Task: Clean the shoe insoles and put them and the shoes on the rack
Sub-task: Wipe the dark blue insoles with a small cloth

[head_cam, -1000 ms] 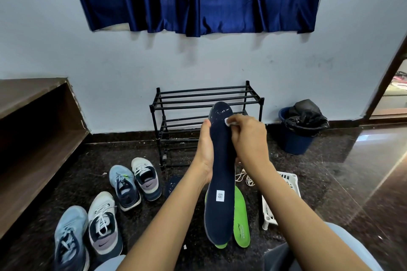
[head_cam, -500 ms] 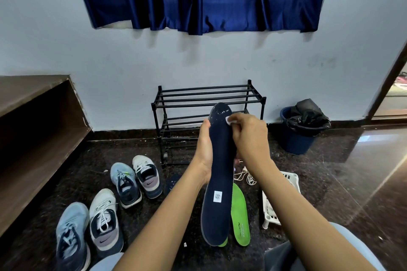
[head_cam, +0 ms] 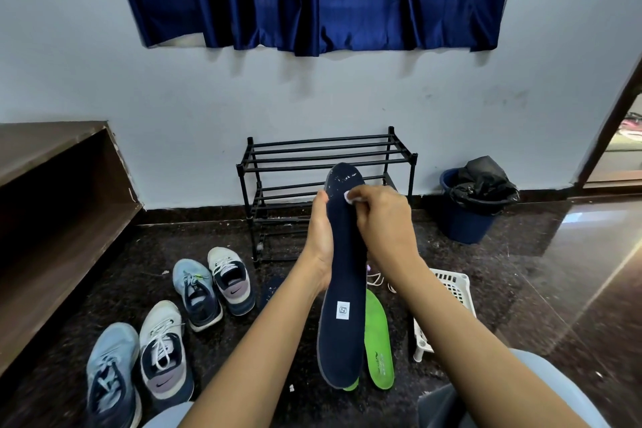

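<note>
The navy insole [head_cam: 342,274] stands upright at centre, held along its edge in the left hand [head_cam: 321,236], grip closed. The right hand [head_cam: 384,219] pinches a small white wipe [head_cam: 348,197] against the speckled toe end. Cleaning is under way, I judge; next, rub off the white flecks. Green insoles [head_cam: 378,340] lie at 5 o'clock, sneakers [head_cam: 163,354] at 8, the empty rack [head_cam: 326,156] at 12.

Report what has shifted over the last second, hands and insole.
Almost nothing: the right hand keeps a small white wad pressed near the toe of the long navy insole, barely shifting. The left hand still grips its edge. Shoes, green insole and black rack unmoved.
</note>
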### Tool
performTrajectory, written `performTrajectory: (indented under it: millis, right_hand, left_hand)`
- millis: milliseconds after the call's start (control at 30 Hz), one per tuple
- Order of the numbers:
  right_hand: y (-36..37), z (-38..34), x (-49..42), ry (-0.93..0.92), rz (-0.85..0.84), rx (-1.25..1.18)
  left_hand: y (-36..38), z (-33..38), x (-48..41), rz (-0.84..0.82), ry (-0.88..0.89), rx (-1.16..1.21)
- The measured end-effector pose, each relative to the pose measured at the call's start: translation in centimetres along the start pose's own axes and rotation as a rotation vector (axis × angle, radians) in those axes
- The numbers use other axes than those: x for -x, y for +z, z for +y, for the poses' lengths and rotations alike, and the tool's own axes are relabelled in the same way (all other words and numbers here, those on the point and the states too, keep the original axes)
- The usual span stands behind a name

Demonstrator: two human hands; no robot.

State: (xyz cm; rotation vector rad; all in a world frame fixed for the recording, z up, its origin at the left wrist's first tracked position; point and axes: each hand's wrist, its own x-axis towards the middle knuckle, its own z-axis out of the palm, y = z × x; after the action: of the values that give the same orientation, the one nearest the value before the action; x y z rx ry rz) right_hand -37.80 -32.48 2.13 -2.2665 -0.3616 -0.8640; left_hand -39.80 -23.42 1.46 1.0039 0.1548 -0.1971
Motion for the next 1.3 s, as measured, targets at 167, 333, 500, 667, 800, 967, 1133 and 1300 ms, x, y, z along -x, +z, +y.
performTrajectory:
  millis: [167,333,500,667,800,967,1133,1300]
  right_hand:
    - [0.2,-0.3,0.1,0.006,0.008,0.010]
    - [1.2,-1.4,1.6,-0.078,-0.067,0.014]
    - [1.1,-0.8,0.8,-0.019,-0.081,0.013]
    - [0.5,-0.2,0.0,0.060,-0.043,-0.004]
    - [0.9,-0.9,1.1,0.011,-0.083,-0.015]
    - [0.9,-0.8,1.2,-0.046,-0.093,-0.037]
    - [0.1,0.0,-0.4,0.037,-0.008,-0.030]
    - [0.5,-0.7,0.6,-0.005,-0.020,-0.034]
  left_hand:
    - [0.1,0.0,-0.2,0.008,0.012,0.005]
    - [-0.7,0.4,0.3,0.061,-0.009,-0.078]
    - [-0.6,0.2,0.5,0.076,-0.018,-0.092]
    - [-0.1,-0.1,0.5,0.061,-0.037,-0.083]
    - [-0.6,0.4,0.5,0.089,-0.036,-0.131]
    - [-0.7,0.2,0.5,0.095,-0.034,-0.154]
    - [0.1,-0.4,0.3,0.041,-0.035,-0.089]
    - [-0.3,0.2,0.4,0.040,-0.048,-0.114]
